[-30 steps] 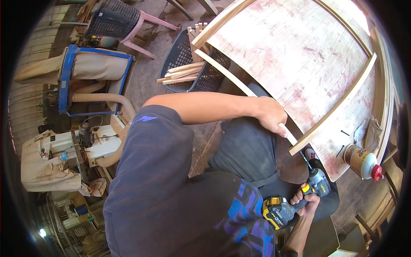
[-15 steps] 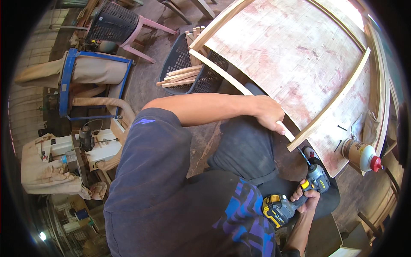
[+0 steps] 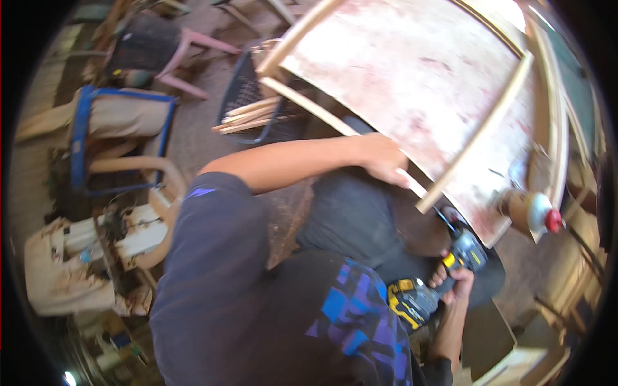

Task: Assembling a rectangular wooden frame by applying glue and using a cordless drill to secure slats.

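A rectangular frame of pale wooden strips rests on a worn, reddish-stained board. My left hand is closed around the near wooden strip, close to its right end. That end meets the right wooden strip at a corner. Below this corner, my right hand grips the handle of a black and yellow cordless drill. Its long bit points up toward the corner; blur hides whether the tip touches the wood.
A bottle with a red cap lies on the board's right side, near a dark screw. Behind my left arm stands a dark plastic basket with wooden sticks. Farther left are a pink-legged chair, a blue-framed dust collector and a white machine.
The whole scene has slid left and slightly up in the picture, with blur, as my head turns. Both hands keep their grips, and the drill stays below the corner.
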The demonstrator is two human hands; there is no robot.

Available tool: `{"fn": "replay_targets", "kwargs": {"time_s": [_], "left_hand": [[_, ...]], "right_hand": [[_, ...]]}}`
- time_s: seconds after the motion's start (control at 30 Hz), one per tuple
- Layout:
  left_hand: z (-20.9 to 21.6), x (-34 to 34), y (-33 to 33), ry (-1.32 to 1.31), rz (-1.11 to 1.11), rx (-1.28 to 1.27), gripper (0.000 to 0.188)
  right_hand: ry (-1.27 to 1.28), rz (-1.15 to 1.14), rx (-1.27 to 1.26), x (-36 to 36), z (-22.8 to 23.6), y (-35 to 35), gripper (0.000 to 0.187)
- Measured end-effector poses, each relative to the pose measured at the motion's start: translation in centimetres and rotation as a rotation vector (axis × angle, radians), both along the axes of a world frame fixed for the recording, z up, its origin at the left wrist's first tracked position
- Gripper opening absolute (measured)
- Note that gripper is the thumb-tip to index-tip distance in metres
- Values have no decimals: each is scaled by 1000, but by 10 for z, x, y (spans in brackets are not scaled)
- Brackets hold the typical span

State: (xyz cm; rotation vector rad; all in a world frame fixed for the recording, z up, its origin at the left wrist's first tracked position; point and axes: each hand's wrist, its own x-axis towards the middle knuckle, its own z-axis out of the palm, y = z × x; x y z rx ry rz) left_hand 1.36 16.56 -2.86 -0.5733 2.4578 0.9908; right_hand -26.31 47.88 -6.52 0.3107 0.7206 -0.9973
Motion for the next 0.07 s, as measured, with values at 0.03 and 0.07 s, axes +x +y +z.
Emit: {"fn": "replay_targets", "kwargs": {"time_s": [0.03, 0.07], "left_hand": [[-5, -1, -2, -45, -25, 15, 58], [-8, 0, -4, -38, -20, 42, 58]], "right_hand": [[26, 3, 13, -4, 1, 4, 60], [33, 24, -1, -6, -2, 5, 62]]}}
